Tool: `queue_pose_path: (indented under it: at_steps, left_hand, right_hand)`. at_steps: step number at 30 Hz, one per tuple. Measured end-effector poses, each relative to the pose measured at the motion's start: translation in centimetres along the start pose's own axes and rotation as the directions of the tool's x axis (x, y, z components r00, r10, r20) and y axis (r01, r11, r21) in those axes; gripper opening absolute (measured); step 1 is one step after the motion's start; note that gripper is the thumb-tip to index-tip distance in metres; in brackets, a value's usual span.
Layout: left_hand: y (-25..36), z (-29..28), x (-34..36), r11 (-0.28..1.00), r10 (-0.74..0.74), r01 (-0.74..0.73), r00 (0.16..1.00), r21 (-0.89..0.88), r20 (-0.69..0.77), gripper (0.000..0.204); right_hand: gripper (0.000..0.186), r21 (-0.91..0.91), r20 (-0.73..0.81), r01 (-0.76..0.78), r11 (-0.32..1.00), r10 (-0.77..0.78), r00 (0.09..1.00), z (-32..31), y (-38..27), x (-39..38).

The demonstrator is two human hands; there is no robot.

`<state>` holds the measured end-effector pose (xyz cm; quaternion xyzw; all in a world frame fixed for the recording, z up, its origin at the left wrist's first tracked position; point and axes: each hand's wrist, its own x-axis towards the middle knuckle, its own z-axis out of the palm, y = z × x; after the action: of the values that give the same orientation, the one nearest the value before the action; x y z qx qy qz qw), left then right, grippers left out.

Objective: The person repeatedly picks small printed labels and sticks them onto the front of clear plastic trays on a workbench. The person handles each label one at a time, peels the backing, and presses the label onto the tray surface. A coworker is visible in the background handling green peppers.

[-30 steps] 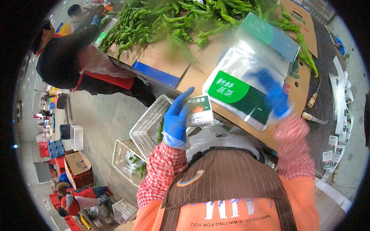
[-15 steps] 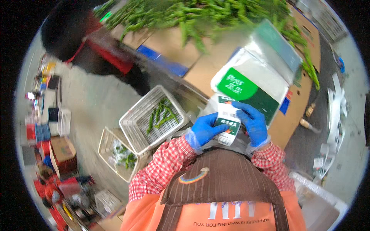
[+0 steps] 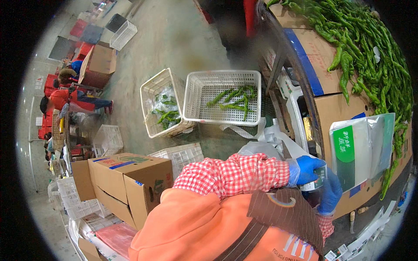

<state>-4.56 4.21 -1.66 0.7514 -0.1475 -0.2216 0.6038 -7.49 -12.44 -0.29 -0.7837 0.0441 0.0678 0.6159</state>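
In blue gloves, my two hands are close together at the lower right, by the table edge. My left hand is closed on a strip of printed labels, white and dark green. At the strip's other edge is my right hand, fingers bent in and pinching it; its fingertips are partly hidden. A white paper strip trails from beside my left hand toward the floor. Flat on the cardboard beyond my hands lies a stack of clear plastic bags with green print.
Long green peppers are heaped on the cardboard-covered table. A white crate with a few peppers stands beside a cream crate. Behind my left arm is a cardboard box. A person in red is farther left.
My view and body have turned left, so the table now sits on the right and the crates in the middle. Both hands still hold the label strip, now close together.
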Motion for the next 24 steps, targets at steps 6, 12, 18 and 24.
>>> queue_pose_path:
  at_steps: [6,12,18,24]
  left_hand:
    - [0.5,-0.9,0.1,1.000,0.025,-0.024,0.998,-0.009,0.064,0.037]
    - [-1.1,-5.9,-0.4,0.986,0.018,-0.012,0.999,0.165,-0.034,0.030]
    - [1.5,-15.3,-1.6,0.640,0.155,0.457,0.711,0.618,-0.686,0.030]
    - [5.2,-8.7,2.4,0.615,0.624,-0.172,0.703,0.770,-0.341,0.028]
  right_hand:
    - [0.019,0.034,0.002,-0.115,0.993,0.116,0.993,-1.9,0.2,0.0]
    - [0.026,0.391,-0.429,0.041,0.920,0.143,0.892,-5.8,3.0,1.4]
    - [0.030,0.291,-0.604,0.019,0.957,0.168,0.779,-12.6,4.0,0.6]
    - [0.026,0.200,-0.585,0.176,0.964,-0.027,0.811,-8.9,0.7,1.1]
